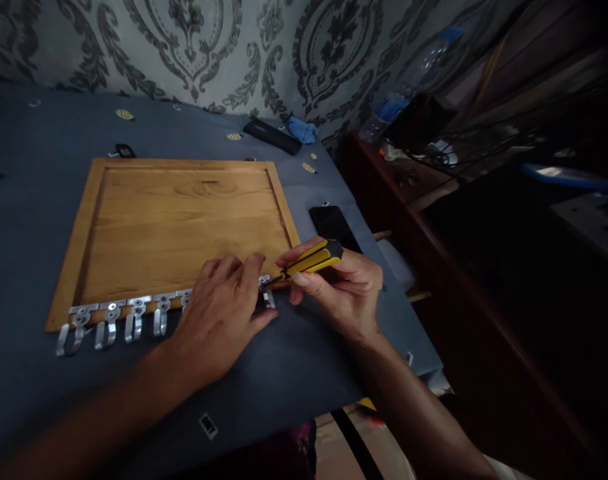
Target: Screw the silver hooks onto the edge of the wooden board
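On the blue-clothed counter [44,167], the left hand [224,313], fingers flat, pins the hook [268,298]; the right hand [349,287], closed round the screwdriver [314,258], should hold its tip square.

The tablecloth [39,193] left of the wooden board [179,220] lay open; the near strip below the metal hooks [111,323] was passable; the left hand [221,310] and the right hand [341,283], gripping a screwdriver [314,257], blocked the board's near right corner; a phone [334,227] narrowed the right margin; the wall [184,47] closed the far side
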`<state>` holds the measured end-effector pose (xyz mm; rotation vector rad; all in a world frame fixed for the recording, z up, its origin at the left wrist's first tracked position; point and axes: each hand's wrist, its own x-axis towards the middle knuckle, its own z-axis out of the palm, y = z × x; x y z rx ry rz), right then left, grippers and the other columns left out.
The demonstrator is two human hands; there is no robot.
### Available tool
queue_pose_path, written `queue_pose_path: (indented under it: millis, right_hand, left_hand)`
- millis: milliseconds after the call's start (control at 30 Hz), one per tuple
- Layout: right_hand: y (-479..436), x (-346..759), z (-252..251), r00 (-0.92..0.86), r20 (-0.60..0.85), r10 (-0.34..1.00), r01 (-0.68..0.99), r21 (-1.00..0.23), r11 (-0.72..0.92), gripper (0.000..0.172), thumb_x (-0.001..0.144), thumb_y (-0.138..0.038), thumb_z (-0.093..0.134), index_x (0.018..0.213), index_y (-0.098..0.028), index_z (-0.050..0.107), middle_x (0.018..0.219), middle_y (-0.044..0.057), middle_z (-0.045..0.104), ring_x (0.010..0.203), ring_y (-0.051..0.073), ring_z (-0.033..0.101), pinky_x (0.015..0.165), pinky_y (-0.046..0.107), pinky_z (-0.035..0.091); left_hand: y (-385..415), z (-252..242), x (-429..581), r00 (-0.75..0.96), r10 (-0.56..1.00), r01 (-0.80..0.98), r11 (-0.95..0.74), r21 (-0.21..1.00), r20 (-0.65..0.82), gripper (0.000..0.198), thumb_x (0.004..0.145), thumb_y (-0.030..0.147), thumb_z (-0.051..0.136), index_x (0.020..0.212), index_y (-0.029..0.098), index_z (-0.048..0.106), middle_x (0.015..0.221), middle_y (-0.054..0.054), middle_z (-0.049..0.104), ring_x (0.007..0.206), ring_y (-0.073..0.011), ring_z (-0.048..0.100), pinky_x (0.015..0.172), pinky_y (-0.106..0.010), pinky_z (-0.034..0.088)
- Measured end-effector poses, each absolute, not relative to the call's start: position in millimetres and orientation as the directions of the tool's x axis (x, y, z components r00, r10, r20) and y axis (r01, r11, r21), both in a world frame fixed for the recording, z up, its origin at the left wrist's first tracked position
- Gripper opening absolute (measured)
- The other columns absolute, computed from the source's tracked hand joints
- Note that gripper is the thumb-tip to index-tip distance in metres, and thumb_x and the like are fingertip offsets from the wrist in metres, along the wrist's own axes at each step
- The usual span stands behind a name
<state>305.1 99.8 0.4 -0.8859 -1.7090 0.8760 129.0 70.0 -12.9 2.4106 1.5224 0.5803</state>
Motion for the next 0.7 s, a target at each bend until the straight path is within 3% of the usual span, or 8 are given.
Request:
queue_pose_path:
  millis: [100, 267, 500, 700]
  right_hand:
    - [98.3, 304.3, 1.0, -0.239, 0.445, 0.863, 0.149, -0.862, 0.485, 0.023, 0.086, -0.035, 0.071, 0.069, -0.020, 0.070, 0.063, 0.000, 0.065, 0.056, 0.013, 0.062, 0.054, 0.026, 0.051]
    - [94.5, 303.5, -2.1, -0.217, 0.493, 0.842, 0.125, -0.842, 0.525, 0.012, 0.090, -0.028, 0.067, 0.084, -0.020, 0.073, 0.085, 0.003, 0.072, 0.055, 0.010, 0.063, 0.055, 0.026, 0.054]
    - [94.0, 303.5, -3.2, -0.091, 0.454, 0.887, 0.062, -0.886, 0.460, 0.023, 0.091, -0.040, 0.064, 0.107, -0.024, 0.071, 0.092, 0.004, 0.073, 0.054, 0.012, 0.062, 0.045, 0.026, 0.053]
    - [95.7, 300.8, -4.6, -0.096, 0.409, 0.908, 0.062, -0.908, 0.415, 0.018, 0.090, -0.038, 0.067, 0.101, -0.024, 0.071, 0.091, 0.002, 0.071, 0.051, 0.010, 0.062, 0.046, 0.025, 0.052]
  left_hand:
    - [69.9, -11.9, 129.1, 0.387, 0.899, 0.810, -0.438, 0.389, 0.205, 0.062, 0.077, 0.024, 0.078, 0.128, 0.019, 0.041, 0.110, -0.009, 0.068, 0.100, -0.0299, 0.061, 0.086, -0.044, 0.047]
    - [70.2, -12.3, 129.3, 0.390, 0.894, 0.813, -0.447, 0.372, 0.221, 0.062, 0.077, 0.025, 0.078, 0.126, 0.018, 0.041, 0.108, -0.009, 0.067, 0.100, -0.0302, 0.062, 0.085, -0.044, 0.047]
    - [70.4, -14.3, 128.6, 0.383, 0.896, 0.816, -0.442, 0.373, 0.223, 0.058, 0.078, 0.027, 0.078, 0.122, 0.020, 0.042, 0.102, -0.006, 0.067, 0.099, -0.0285, 0.061, 0.087, -0.042, 0.046]
    - [70.3, -12.7, 128.5, 0.395, 0.889, 0.813, -0.455, 0.363, 0.230, 0.056, 0.077, 0.027, 0.079, 0.119, 0.019, 0.043, 0.100, -0.007, 0.067, 0.099, -0.0294, 0.061, 0.085, -0.042, 0.047]
